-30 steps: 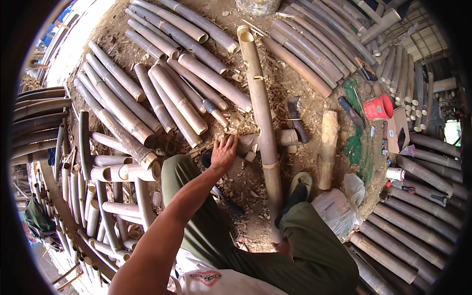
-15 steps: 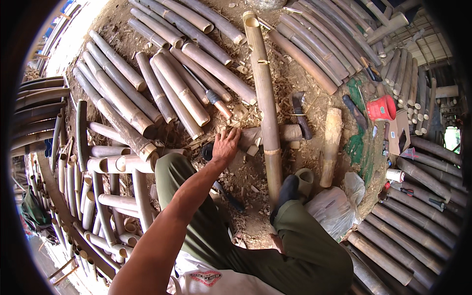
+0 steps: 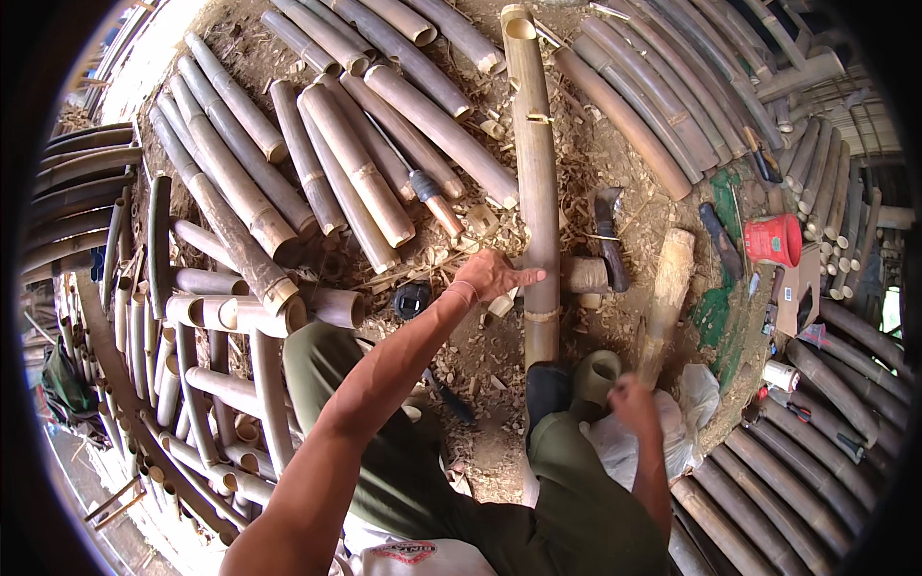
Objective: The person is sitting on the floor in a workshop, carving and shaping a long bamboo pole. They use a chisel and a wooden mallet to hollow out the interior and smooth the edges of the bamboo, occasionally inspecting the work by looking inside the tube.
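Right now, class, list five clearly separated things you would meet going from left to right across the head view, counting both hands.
Dark green bundle → black rounded object → left hand → right hand → red container.

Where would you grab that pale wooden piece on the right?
Grip the pale wooden piece by its narrower end, probably, coming from the person's side: it tapers toward the person, and that end lies nearest the right hand.

Dirt floor — bamboo lengths, pale shavings scattered
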`<move>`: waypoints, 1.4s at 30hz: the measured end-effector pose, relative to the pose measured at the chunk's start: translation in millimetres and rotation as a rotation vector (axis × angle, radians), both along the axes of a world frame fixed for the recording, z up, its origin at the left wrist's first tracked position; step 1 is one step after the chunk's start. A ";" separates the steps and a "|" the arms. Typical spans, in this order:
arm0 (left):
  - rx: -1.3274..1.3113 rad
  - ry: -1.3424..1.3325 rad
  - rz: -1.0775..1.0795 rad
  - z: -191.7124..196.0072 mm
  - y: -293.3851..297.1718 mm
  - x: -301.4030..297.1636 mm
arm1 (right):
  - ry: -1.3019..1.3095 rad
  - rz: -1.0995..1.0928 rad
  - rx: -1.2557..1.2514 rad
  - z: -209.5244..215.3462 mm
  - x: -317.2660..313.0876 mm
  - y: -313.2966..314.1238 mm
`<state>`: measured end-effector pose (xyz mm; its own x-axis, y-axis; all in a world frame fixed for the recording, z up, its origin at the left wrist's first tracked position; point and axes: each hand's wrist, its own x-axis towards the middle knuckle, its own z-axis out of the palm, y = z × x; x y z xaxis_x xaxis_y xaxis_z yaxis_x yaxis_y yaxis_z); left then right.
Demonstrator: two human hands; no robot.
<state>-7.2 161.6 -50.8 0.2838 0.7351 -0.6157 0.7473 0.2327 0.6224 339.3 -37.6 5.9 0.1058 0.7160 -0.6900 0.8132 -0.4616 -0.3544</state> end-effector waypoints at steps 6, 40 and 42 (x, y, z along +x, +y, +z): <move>-0.029 0.125 -0.005 1.0 21.0 33.7 | -0.108 -0.018 0.457 -16.5 -1.1 178.3; -0.047 0.162 0.018 -0.4 24.2 34.0 | 0.205 0.865 0.480 31.6 -45.5 212.3; 0.004 0.107 0.116 -3.4 13.5 24.6 | 0.127 0.890 0.371 49.9 -49.5 218.7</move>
